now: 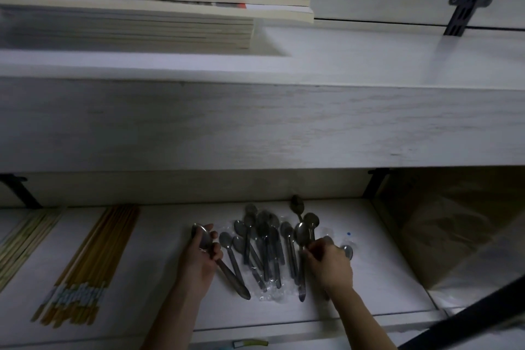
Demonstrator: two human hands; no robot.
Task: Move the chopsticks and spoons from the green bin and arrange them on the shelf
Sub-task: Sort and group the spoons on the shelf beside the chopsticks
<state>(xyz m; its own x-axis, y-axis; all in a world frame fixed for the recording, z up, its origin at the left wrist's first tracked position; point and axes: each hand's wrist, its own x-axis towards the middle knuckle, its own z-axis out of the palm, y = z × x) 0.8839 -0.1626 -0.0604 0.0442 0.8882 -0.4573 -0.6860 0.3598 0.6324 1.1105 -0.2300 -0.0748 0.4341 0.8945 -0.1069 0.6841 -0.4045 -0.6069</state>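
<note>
On the lower white shelf (159, 287) lies a loose pile of metal spoons (264, 247), several in clear plastic sleeves. My left hand (200, 260) is closed around one large spoon (204, 239), bowl pointing away, its handle running down to the right. My right hand (329, 263) grips the handles of a few spoons (302, 236) at the pile's right side. A row of yellow-brown chopsticks (93, 258) with patterned ends lies to the left, and a paler set of chopsticks (22, 239) lies at the far left. The green bin is out of view.
The upper shelf (284, 122) overhangs the work area and carries a stack of books (136, 14) at the left. Black shelf brackets (375, 182) hang under it. A brown cardboard box (454, 221) with plastic wrap stands to the right. A dark bar (468, 318) crosses the lower right corner.
</note>
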